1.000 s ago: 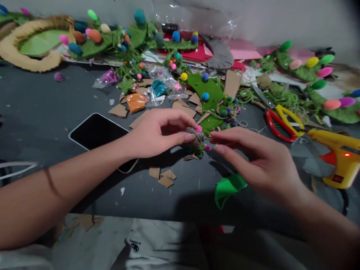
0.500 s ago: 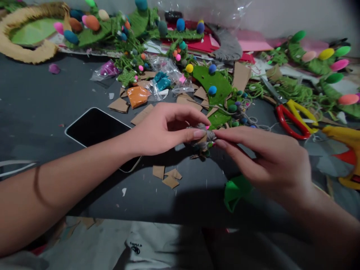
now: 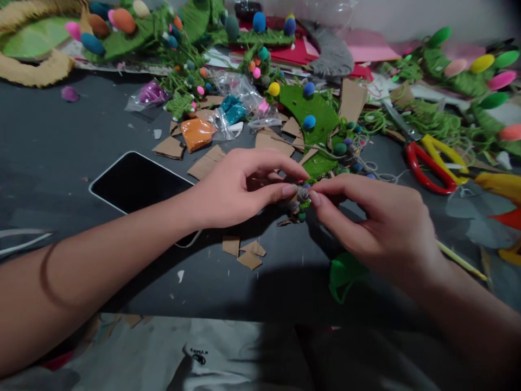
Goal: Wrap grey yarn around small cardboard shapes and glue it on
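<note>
My left hand (image 3: 238, 190) is closed, thumb and fingers pinching a small piece wrapped in grey yarn (image 3: 303, 194). Thumb and forefinger of my right hand (image 3: 378, 222) close on the right end of the same piece. Bits of cardboard, green and pink show around it, but the fingers hide much of its shape. Just beyond the hands lies a green crescent (image 3: 311, 111) with coloured balls on it. A loose grey yarn strand (image 3: 368, 165) runs among small balls behind my right hand.
A phone (image 3: 138, 182) lies by my left forearm. Scissors (image 3: 431, 165) with red and yellow handles rest at right, beside a yellow tool (image 3: 500, 184). Cardboard scraps (image 3: 249, 259) lie in front, a green scrap (image 3: 345, 274) below my right hand. Decorated green shapes line the back.
My right fingertips have shifted slightly on the grey piece, and the right hand has moved a little left. More of the wrapped yarn shows between the hands. The view has shifted slightly.
</note>
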Demonstrator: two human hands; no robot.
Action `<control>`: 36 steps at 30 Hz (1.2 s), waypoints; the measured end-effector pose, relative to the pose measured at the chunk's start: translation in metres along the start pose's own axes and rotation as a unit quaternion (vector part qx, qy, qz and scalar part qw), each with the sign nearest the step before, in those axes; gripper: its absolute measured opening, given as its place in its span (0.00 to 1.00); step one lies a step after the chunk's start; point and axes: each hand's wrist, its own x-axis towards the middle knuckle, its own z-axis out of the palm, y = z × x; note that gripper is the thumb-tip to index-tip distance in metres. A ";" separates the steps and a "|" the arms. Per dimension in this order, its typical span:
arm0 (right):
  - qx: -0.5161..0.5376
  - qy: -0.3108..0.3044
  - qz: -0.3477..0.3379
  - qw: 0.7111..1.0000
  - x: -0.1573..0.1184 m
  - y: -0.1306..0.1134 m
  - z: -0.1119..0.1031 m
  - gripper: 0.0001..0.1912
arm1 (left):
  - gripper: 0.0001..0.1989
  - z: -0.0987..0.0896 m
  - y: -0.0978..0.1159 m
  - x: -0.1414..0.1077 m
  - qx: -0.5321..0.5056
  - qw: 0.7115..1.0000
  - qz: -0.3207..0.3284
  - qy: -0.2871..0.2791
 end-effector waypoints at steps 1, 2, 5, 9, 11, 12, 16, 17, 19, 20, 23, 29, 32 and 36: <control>0.002 -0.001 0.006 1.000 0.000 -0.001 0.000 0.06 | 0.10 -0.001 0.000 -0.001 0.015 1.000 0.008 0.001; 0.004 0.000 0.011 1.000 0.000 -0.002 0.000 0.05 | 0.09 -0.002 0.001 -0.001 0.033 0.999 0.020 0.003; 0.012 0.004 0.025 1.000 -0.001 -0.006 0.000 0.04 | 0.08 -0.005 0.001 -0.003 0.091 0.994 0.067 -0.001; 0.025 0.001 0.057 0.998 -0.002 -0.012 -0.001 0.05 | 0.08 -0.006 0.003 -0.006 0.138 0.986 0.091 -0.001; 0.033 0.002 0.069 0.997 -0.003 -0.014 -0.001 0.06 | 0.08 -0.005 0.006 -0.008 0.146 0.985 0.088 -0.005; 0.036 -0.001 0.072 0.997 -0.003 -0.015 -0.001 0.06 | 0.08 -0.004 0.007 -0.008 0.146 0.985 0.086 -0.009; 0.036 -0.012 0.065 0.997 -0.004 -0.017 0.002 0.06 | 0.06 -0.002 0.011 -0.010 0.122 0.990 0.069 -0.024; 0.036 -0.014 0.063 0.997 -0.004 -0.017 0.002 0.06 | 0.05 -0.002 0.012 -0.010 0.112 0.991 0.062 -0.026; 0.041 -0.017 0.065 0.997 -0.004 -0.018 0.003 0.07 | 0.04 -0.002 0.012 -0.010 0.093 0.994 0.044 -0.027; 0.046 -0.018 0.068 0.996 -0.004 -0.018 0.003 0.07 | 0.03 -0.002 0.012 -0.009 0.084 0.995 0.037 -0.025; 0.067 -0.021 0.079 0.994 -0.004 -0.019 0.003 0.08 | 0.02 -0.002 0.012 -0.009 0.068 0.997 0.023 -0.020; 0.100 -0.026 0.102 0.989 -0.004 -0.019 0.002 0.08 | 0.04 -0.004 0.013 -0.008 0.053 0.998 0.011 -0.031; 0.110 -0.028 0.109 0.987 -0.003 -0.019 0.001 0.08 | 0.04 -0.004 0.013 -0.009 0.047 0.998 0.004 -0.031; 0.113 -0.037 0.118 0.986 -0.002 -0.019 0.000 0.08 | 0.03 -0.004 0.013 -0.009 0.036 0.999 -0.005 -0.031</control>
